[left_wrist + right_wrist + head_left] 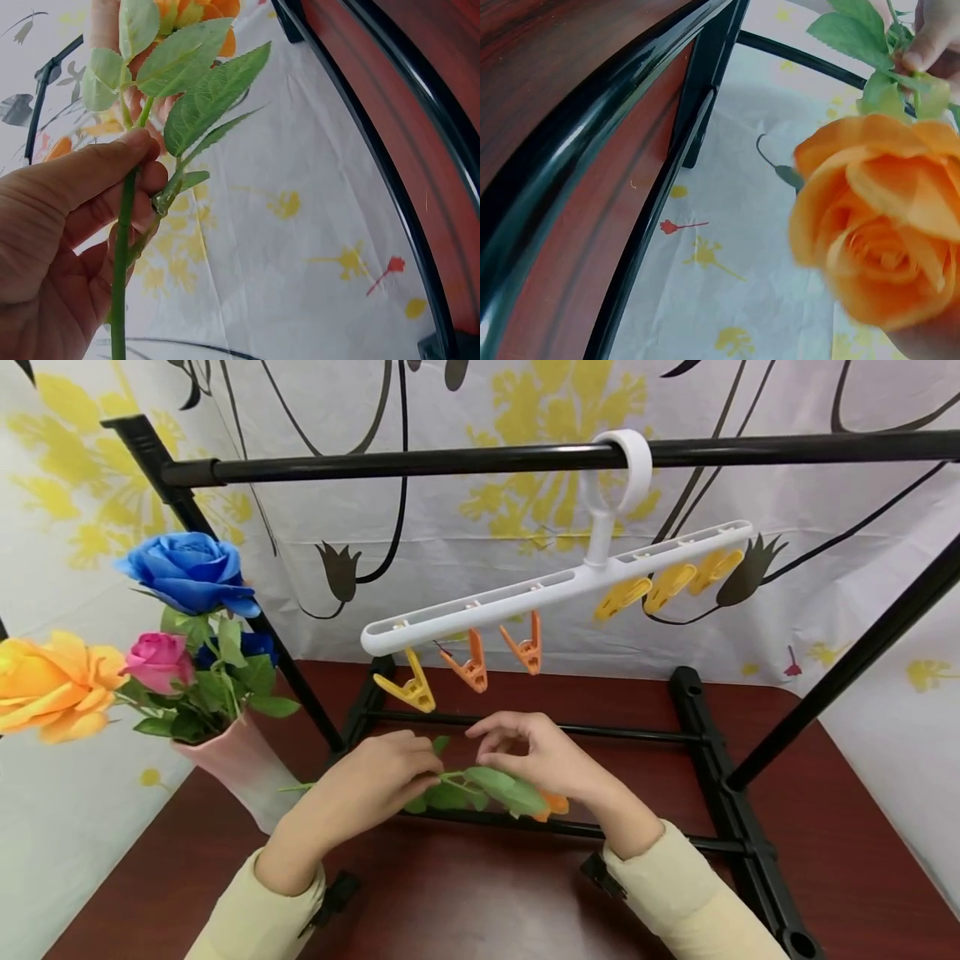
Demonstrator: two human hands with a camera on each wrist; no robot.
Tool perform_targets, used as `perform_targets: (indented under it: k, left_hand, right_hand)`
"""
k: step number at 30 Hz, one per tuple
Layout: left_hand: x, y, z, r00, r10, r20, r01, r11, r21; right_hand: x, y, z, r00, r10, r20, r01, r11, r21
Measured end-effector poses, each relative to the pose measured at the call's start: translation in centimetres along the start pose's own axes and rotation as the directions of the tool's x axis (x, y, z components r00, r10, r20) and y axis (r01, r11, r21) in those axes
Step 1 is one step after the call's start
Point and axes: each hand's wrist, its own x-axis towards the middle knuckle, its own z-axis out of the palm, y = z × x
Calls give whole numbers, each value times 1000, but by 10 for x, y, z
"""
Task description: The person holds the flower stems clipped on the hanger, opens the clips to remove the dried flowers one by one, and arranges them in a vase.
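An orange artificial rose [885, 225] with a green stem [124, 262] and several leaves [502, 787] lies crosswise between the hands, above the table. My left hand [375, 781] pinches the stem between thumb and fingers just below the leaves. Loosely bent, the fingers of my right hand [543, 752] hover at the leaves near the bloom, thumb and index finger apart. In the right wrist view the bloom covers most of that hand. Above both hands, a white clip hanger [555, 585] hangs tilted, with orange clips [471, 668] and yellow clips [408, 689] dangling from it.
A black rack with a top bar [450, 462] carries the hanger, its base bars [705, 752] standing on the dark red table [465, 893]. At left, a pink and white vase [243, 768] holds blue, pink and orange-yellow roses. Patterned cloth [450, 535] hangs behind.
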Motion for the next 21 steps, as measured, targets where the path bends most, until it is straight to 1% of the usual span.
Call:
perform_targets:
  k: [3,5,8,10,13,15,17,19,21]
  left_hand:
    - [-4,-4,-3,999,-3,-38,3,1000,12]
    - [-7,-6,-5,998,-2,-65,4,1000,22]
    - [-10,-9,-7,993,13,-121,-8,999,36]
    - [-13,-11,-8,985,29,-169,-22,999,44]
    - [-17,-14,-12,970,45,-239,-34,998,50]
    - [-20,-15,-14,957,54,-284,-39,998,57]
    - [-23,-16,-17,942,60,-329,-41,997,64]
    - [-26,-16,-19,920,78,-385,-55,996,70]
    - [-30,-16,-21,890,96,-447,-69,995,77]
  right_hand:
    - [-1,1,-4,999,23,-31,-22,1000,14]
    - [-2,1,-6,997,60,-51,-58,998,34]
    - [-4,4,-10,987,128,-92,-121,989,83]
    - [-5,7,-12,981,153,-124,-139,984,110]
    - [-5,12,-16,973,156,-171,-136,983,122]
    - [-5,15,-17,969,154,-193,-127,981,144]
    - [-5,18,-18,967,160,-200,-123,974,188]
    - [-5,21,-18,967,168,-192,-120,964,239]
    - [-4,24,-17,970,175,-170,-121,951,284]
